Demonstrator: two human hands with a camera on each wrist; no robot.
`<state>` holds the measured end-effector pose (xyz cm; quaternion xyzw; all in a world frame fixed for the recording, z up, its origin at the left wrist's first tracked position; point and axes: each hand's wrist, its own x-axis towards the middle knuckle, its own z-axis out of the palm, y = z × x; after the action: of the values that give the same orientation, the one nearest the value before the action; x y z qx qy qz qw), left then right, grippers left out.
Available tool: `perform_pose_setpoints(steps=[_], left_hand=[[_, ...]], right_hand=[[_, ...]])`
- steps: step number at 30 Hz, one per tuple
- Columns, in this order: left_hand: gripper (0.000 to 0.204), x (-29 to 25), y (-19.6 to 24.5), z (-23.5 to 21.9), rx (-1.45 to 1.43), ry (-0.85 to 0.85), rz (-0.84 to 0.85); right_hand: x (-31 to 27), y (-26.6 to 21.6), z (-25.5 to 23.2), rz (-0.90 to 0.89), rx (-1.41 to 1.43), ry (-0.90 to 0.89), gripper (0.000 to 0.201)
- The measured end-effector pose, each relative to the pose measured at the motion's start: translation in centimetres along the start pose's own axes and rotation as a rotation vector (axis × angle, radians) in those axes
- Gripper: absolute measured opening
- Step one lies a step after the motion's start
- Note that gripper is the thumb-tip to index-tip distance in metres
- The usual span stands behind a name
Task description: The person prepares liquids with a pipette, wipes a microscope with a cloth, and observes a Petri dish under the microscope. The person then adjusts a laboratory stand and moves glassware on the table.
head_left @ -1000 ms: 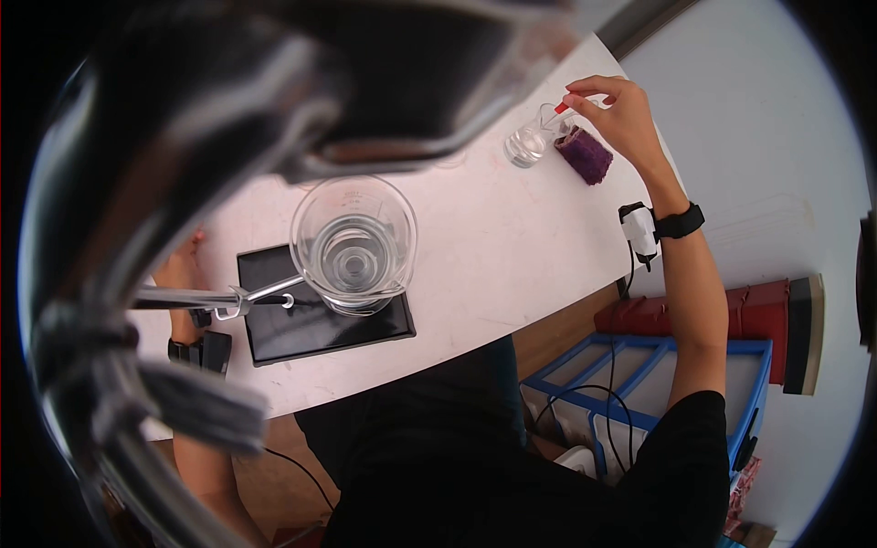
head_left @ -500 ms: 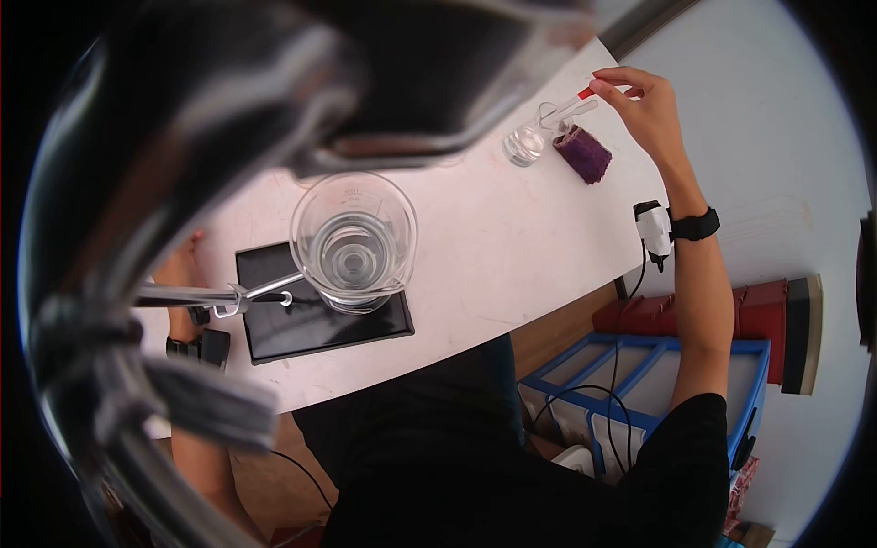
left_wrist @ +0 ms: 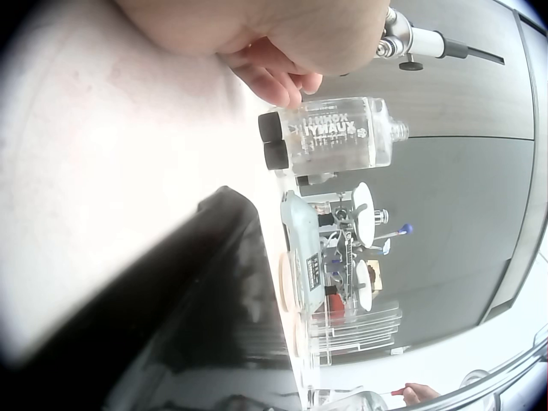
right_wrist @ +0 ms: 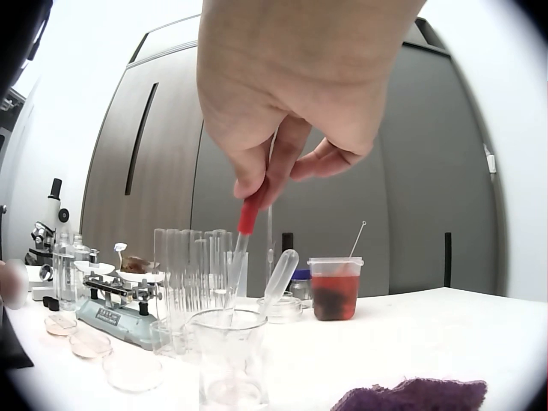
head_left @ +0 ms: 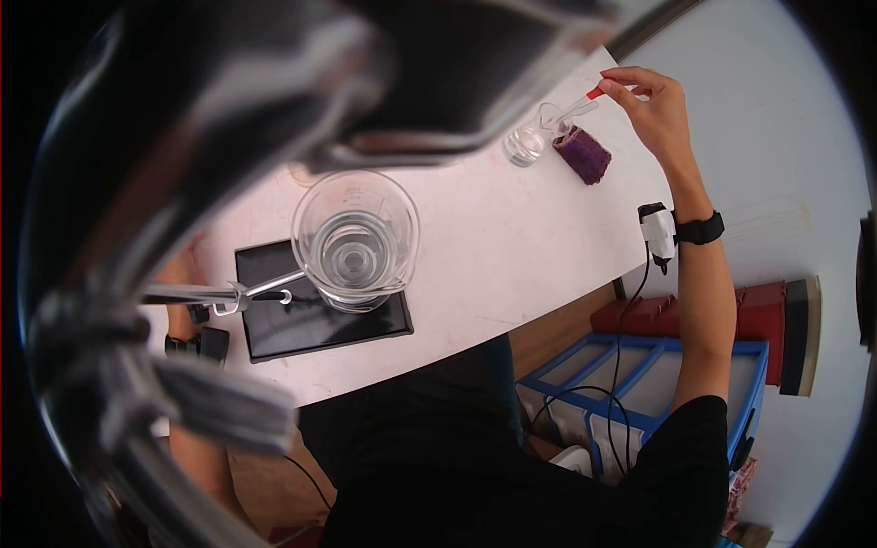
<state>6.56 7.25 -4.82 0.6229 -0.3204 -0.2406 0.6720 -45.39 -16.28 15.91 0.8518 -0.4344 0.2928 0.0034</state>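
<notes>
My right hand [head_left: 653, 114] pinches the red rubber bulb [right_wrist: 250, 212] of a glass dropper between thumb and fingers. The dropper's glass tube [right_wrist: 237, 270] slants down into a small beaker [right_wrist: 233, 364] of clear liquid. A clear plastic pipette [right_wrist: 281, 276] leans in the same beaker. Beside it lies a folded purple cloth [head_left: 583, 155]. On the left, partly covered by the stand in the head view, my left hand [left_wrist: 282, 43] rests on the table with loosely bent fingers, holding nothing. Its fingertips are near a clear bottle [left_wrist: 338, 133] and two black caps.
A large beaker of water [head_left: 354, 242] stands over a black tray [head_left: 320, 329], with a metal clamp rod [head_left: 196, 295] alongside. Farther back are a balance [right_wrist: 120, 312], several test tubes [right_wrist: 193, 265], petri dishes [right_wrist: 90, 344] and a tub of red liquid [right_wrist: 335, 287]. A blurred dark stand [head_left: 91, 274] crosses the left.
My right hand has moved to the right and slightly away, still pinching the dropper's red bulb, and the dropper now leans more to the right. The left hand stays about where it was.
</notes>
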Motion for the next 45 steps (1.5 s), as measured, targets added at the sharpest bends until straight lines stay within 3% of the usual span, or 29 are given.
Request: perform_pose_setpoints(steps=[28,45], left_hand=[[0.021,-0.6,2.2,0.9,-0.079,-0.035,0.030],[0.020,-0.3,0.8,0.0,-0.060,-0.046,0.033]], right_hand=[[-1.3,-0.1,2.0,0.013,0.060,-0.136,0.015],[-1.3,-0.1,3.0,0.016,0.009,-0.152,0.015]])
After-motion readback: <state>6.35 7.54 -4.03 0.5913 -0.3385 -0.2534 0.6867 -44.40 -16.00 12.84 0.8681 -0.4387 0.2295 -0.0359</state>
